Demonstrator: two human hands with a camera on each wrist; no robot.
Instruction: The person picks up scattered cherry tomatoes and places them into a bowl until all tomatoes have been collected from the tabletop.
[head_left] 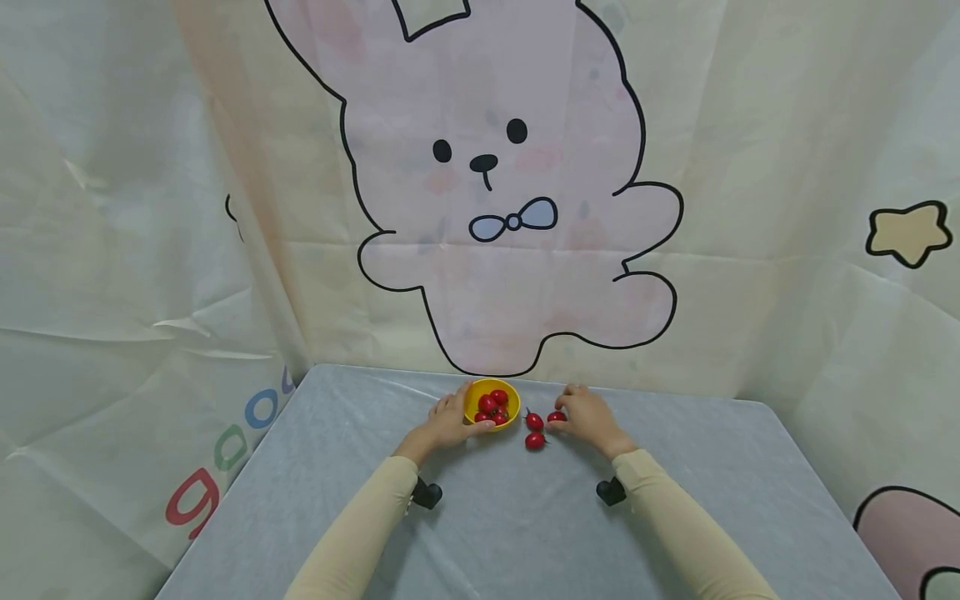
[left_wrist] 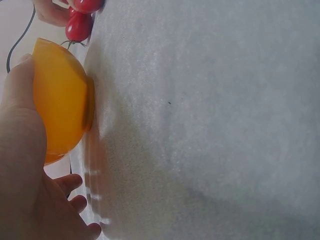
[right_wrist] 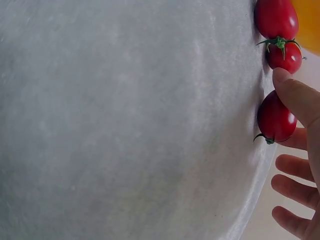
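Observation:
A yellow bowl (head_left: 516, 406) with several cherry tomatoes (head_left: 487, 404) in it stands near the table's far edge. My left hand (head_left: 448, 422) holds its left side, thumb along the near side, as the left wrist view also shows at the bowl's wall (left_wrist: 62, 100). To the bowl's right, two loose tomatoes lie on the cloth, one nearer (head_left: 535, 442) and one farther (head_left: 534, 421). My right hand (head_left: 590, 419) pinches a third tomato (right_wrist: 276, 119) between thumb and index finger; its other fingers are spread. That tomato appears to rest on the table.
A pale grey cloth covers the table (head_left: 517, 533). Behind it hangs a curtain (head_left: 750, 317) with a printed cartoon animal. Dark wrist mounts (head_left: 427, 494) sit at both sleeve cuffs.

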